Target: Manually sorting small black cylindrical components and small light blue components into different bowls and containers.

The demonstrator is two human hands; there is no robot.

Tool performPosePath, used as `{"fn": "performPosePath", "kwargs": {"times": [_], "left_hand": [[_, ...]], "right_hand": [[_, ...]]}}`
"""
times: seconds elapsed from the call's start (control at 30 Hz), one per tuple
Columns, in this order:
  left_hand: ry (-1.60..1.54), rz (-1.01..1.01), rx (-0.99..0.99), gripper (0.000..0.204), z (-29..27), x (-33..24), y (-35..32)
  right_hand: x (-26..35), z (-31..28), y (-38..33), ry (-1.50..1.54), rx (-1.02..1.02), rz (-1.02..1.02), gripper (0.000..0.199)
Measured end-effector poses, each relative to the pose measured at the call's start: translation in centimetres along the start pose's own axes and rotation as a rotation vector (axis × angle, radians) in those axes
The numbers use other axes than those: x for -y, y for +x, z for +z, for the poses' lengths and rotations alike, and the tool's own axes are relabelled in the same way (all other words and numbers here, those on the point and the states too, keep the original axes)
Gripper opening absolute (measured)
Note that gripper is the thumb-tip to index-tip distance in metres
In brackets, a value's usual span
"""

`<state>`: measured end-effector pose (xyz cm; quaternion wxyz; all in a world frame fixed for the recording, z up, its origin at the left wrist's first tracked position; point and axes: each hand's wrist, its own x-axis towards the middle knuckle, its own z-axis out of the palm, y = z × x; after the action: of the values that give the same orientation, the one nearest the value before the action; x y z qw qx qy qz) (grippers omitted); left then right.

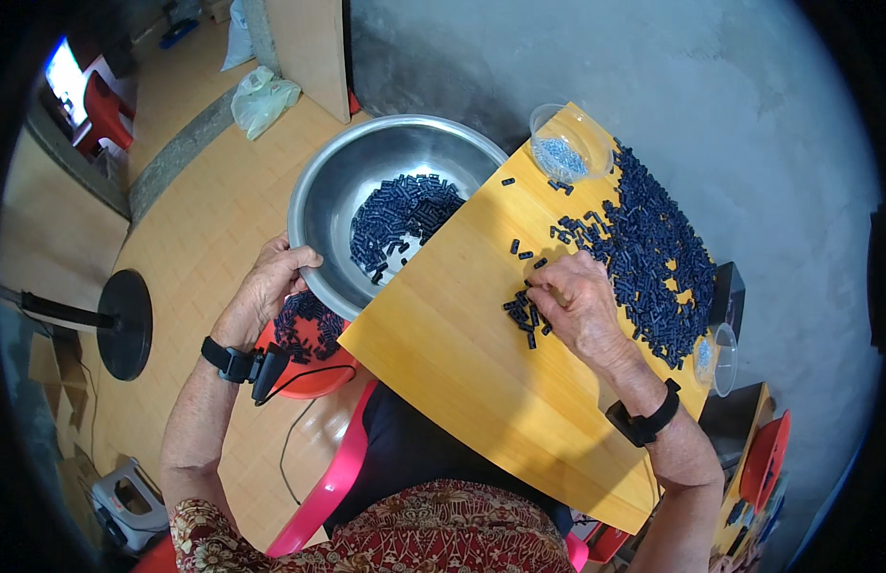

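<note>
Head view: small black pieces lie in a loose group on the yellow tabletop, just under and left of the right hand's fingertips; a big heap of the same pieces spreads beyond that hand, to its right; the right hand is half curled, thumb near forefinger, though I cannot tell whether it pinches a piece; the left hand clasps the rim of a metal bowl, which has more black pieces inside.

black pieces, silver basin, yellow table
</note>
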<state>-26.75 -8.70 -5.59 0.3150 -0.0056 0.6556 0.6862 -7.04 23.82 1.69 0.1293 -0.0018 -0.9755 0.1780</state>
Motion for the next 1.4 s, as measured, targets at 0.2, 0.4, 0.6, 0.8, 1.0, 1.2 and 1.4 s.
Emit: {"fn": "performPosePath", "kwargs": {"times": [0.2, 0.4, 0.6, 0.8, 1.0, 1.2, 1.4], "left_hand": [[-0.037, -0.017, 0.044, 0.018, -0.2, 0.1, 0.2], [-0.007, -0.012, 0.016, 0.022, -0.4, 0.5, 0.8], [0.024, -0.036, -0.003, 0.021, -0.5, 0.3, 0.3], [0.044, -0.037, -0.003, 0.022, 0.2, 0.1, 0.3], [0.038, 0.009, 0.023, 0.022, -0.9, 0.8, 0.0], [0.068, 0.002, -0.04, 0.02, -0.6, 0.6, 0.7], [-0.01, 0.014, 0.021, 0.018, 0.6, -0.6, -0.7]], "right_hand": [[0.2, 0.2, 0.1, -0.07, 0.042, -0.032, 0.013], [0.7, -0.2, 0.5, -0.218, 0.049, -0.25, 0.016], [0.5, 0.7, 1.1, -0.202, 0.0, -0.251, 0.015], [0.1, 0.0, 0.8, -0.02, -0.086, -0.175, 0.013], [-0.2, -0.4, -0.8, 0.443, -0.064, 0.248, 0.008], [-0.2, -2.5, -3.8, 0.634, -0.066, 0.374, 0.009], [-1.8, -5.5, -6.1, 0.731, -0.132, 0.512, 0.01]]}}
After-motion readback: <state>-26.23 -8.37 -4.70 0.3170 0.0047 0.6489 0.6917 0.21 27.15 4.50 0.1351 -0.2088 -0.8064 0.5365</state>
